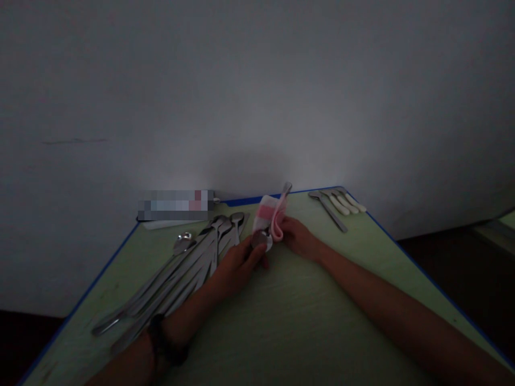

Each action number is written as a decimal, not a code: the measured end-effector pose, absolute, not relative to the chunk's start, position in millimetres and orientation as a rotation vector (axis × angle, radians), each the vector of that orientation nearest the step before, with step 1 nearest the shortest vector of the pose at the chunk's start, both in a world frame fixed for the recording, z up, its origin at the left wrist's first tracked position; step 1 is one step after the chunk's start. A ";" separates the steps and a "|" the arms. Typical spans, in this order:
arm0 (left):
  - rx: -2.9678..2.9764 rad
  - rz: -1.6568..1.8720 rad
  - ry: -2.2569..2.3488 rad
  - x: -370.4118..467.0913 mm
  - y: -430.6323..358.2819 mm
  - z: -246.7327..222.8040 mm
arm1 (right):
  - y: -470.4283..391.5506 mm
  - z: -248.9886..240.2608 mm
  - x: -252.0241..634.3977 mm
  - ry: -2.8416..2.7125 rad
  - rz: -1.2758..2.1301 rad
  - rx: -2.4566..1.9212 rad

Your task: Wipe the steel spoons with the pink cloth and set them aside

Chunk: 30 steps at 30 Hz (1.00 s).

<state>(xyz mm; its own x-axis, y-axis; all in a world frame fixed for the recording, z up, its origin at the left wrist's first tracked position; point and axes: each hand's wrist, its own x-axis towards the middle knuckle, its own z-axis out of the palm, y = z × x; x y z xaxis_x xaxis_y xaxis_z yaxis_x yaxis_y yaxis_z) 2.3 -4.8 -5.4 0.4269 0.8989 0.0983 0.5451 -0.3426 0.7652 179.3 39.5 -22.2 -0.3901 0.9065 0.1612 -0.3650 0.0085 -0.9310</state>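
A metal spoon (259, 240) is held up over the table, its bowl toward me and its handle end pointing away. My left hand (241, 261) is closed on the bowl, thumb on top. Around the spoon's handle is a pink and white cloth (264, 212), folded over. My right hand (298, 237) pinches this cloth from the right side; its fingertips are partly hidden behind the folds. Just left of my left hand lies a pile of metal spoons and other long cutlery (189, 265), partly covered by my forearm.
The pale green table (322, 321) has a blue edge and stands against a grey wall (257, 96). At the back right lie a metal spoon (328, 210) and several white-handled utensils (340, 203). A blurred-out box-like object (177, 205) sits at the back left.
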 end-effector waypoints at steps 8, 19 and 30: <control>2.086 0.608 1.196 4.6 -6.9 -2.2 | 36.9 -19.7 182.6 -1.545 1.352 -0.935; 2.071 0.649 1.223 3.4 -6.1 -4.2 | 35.1 -23.8 176.9 -1.406 1.278 -0.933; 2.025 0.628 1.190 2.8 -5.2 -6.6 | 41.5 -31.0 183.1 -1.356 1.520 -0.686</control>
